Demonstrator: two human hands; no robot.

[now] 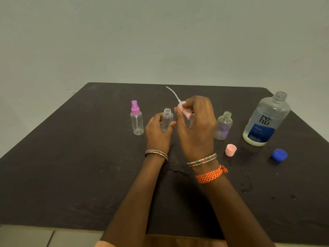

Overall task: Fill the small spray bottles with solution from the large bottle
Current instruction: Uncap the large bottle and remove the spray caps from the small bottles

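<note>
My left hand (pixel 159 130) grips a small clear bottle (pixel 167 121) standing upright on the dark desk (pixel 71 157), fingers curled round its side, its threaded neck uncapped. My right hand (pixel 195 125) is raised just beside and above it, fingers pinching a pink spray top (pixel 184 111) whose thin white tube (pixel 173 93) curves up and away from my fingertips toward the far edge of the desk.

To the left of my left fingers, near but not touching, stands another small clear bottle with a purple spray top (pixel 136 118) screwed on. To the right of my right hand stands a third small bottle (pixel 223 126), neck open, with something purplish showing through it (I cannot tell what). Nearer me from that one a pink cap (pixel 230 149) lies on the desk.

Farther right stands the large bottle (pixel 267 120) — clear, with a blue label, its neck open and liquid showing near the bottom. Its blue cap (pixel 279 154) lies on the desk nearer me — well apart from my right fingers. Both wrists wear beaded bangles, and the right one also an orange woven band (pixel 210 175).
</note>
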